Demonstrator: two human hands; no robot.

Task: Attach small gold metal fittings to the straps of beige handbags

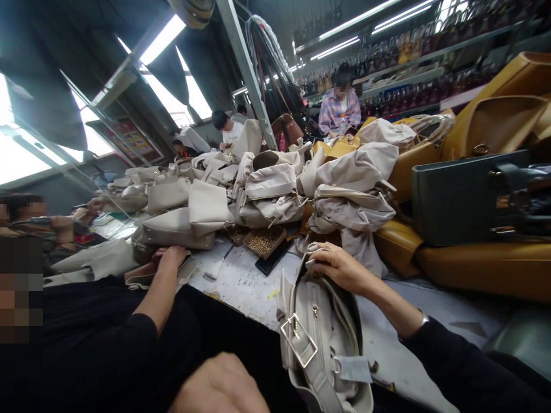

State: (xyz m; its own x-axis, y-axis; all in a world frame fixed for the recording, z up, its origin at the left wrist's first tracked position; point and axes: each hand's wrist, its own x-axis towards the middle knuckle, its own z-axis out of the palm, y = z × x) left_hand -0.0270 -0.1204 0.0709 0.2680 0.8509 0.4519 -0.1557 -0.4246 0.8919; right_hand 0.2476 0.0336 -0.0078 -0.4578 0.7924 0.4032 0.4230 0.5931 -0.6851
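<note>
A light beige handbag [316,344] stands tilted in front of me with its top open. It has a gold square buckle [300,341] on a strap, an inner zip and a pale grey tag [353,369] hanging at its near end. My right hand [333,265] grips the bag's far end, fingers closed over the rim and a small strap end. At the bottom edge, my left hand [221,385] is smeared by motion, apart from the bag on its left. Its fingers are hidden.
A co-worker's hand [170,258] works at a bag close on my left. Beige bags [275,183] are heaped ahead; mustard bags [482,264] and a dark green bag [456,195] lie right. A tray of small brass parts [263,242] sits beside a black phone [274,258].
</note>
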